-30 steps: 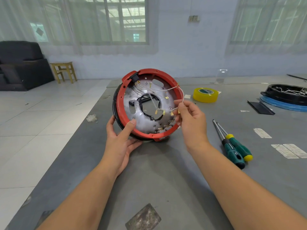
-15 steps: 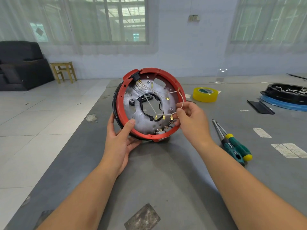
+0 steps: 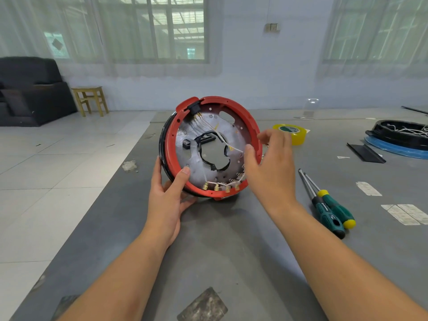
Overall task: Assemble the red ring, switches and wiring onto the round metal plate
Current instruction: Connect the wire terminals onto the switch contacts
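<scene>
Left hand [image 3: 169, 195] grips the tilted round metal plate [image 3: 208, 149] with red plastic ring [image 3: 170, 144] on the grey worktop [image 3: 231, 251]; right hand [image 3: 269, 167], fingers spread open, touches the ring's right rim.

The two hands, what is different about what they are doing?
The left hand grips the red ring at its lower left edge, thumb pressed on the ring's face; the right hand is open at the ring's right edge, fingers spread. The left hand props the round metal plate up on edge; the right hand holds nothing that shows. Both are bare and close to the ring.
</scene>
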The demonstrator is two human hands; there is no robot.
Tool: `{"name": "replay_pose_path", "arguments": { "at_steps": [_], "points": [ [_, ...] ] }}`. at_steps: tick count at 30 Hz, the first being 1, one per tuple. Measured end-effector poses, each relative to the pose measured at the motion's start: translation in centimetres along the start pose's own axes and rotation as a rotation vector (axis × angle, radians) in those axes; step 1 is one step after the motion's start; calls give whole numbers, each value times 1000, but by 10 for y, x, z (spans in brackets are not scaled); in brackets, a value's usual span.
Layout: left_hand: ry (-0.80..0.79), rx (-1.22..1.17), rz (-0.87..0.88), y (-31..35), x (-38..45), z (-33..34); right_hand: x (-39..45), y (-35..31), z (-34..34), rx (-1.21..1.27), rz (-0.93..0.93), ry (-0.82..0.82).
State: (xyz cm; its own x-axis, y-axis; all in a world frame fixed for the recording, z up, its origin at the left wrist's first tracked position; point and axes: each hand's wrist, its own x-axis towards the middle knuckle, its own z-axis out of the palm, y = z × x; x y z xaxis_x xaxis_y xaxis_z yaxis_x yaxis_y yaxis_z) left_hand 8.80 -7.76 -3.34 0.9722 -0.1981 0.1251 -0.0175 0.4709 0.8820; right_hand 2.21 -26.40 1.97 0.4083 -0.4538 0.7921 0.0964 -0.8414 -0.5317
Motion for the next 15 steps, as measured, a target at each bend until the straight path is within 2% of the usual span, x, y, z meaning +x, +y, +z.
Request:
{"name": "replay_pose_path", "arguments": {
  "at_steps": [3, 7, 10, 15],
  "points": [
    [-11, 17, 6, 0, 0, 0, 10, -19, 3, -140, -94, 10],
    [-36, 34, 24, -1, 0, 0, 30, -38, 17, -372, -179, -191],
    [-43, 40, 29, -2, 1, 0, 40, -41, 26, -370, -140, -311],
    [-36, 43, 18, -2, 1, 0, 48, -43, 26, -349, -125, -298]
  ]
}}
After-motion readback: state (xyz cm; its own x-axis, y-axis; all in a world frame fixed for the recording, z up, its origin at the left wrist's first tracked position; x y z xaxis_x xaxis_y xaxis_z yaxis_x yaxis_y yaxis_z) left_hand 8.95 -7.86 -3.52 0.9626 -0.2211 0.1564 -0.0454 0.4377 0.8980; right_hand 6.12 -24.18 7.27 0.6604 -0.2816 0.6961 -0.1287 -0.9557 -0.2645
